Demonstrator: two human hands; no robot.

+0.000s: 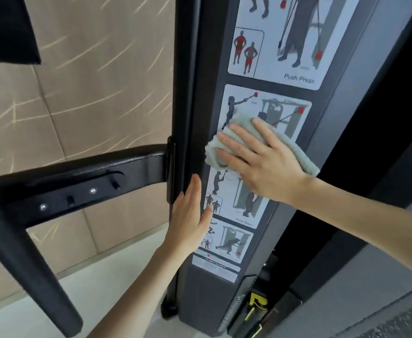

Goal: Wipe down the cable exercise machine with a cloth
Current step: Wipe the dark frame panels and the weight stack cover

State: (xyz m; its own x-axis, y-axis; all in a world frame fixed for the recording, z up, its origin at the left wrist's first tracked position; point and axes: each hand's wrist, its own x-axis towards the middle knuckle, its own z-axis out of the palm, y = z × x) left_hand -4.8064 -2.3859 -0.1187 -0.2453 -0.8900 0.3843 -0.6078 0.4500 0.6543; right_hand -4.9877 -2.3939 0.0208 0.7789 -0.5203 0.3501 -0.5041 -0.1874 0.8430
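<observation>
Cloth: folded, flat on instruction placards.
Right hand: fingers straight, spread, pressing it for even wiping contact.
Left hand: fingers straight, empty, bracing against machine column.

- A pale cloth is pressed flat by the right hand against the machine's upright panel, over an exercise sticker.
- The panel's edge is touched by the left hand, fingers straight.
- A black curved bar is seen at left.
</observation>
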